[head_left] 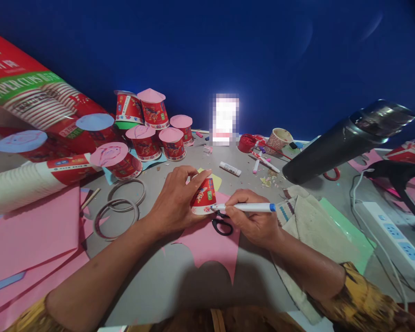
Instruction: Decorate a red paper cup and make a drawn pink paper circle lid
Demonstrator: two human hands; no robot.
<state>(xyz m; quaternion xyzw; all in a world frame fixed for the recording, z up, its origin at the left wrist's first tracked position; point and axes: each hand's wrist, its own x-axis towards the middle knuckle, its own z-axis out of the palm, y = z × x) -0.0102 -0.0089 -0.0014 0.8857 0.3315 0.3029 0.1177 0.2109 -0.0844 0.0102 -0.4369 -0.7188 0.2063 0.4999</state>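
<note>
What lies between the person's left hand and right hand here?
In the head view, the red paper cup, held by the left hand, and the tip of the marker the right hand holds; black scissors show there too.

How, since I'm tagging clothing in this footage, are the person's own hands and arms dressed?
The left hand and right hand wear no gloves, and no ring or watch shows. The left sleeve and right sleeve are yellowish-brown with dark, irregular patches; both stop short of the hands.
</note>
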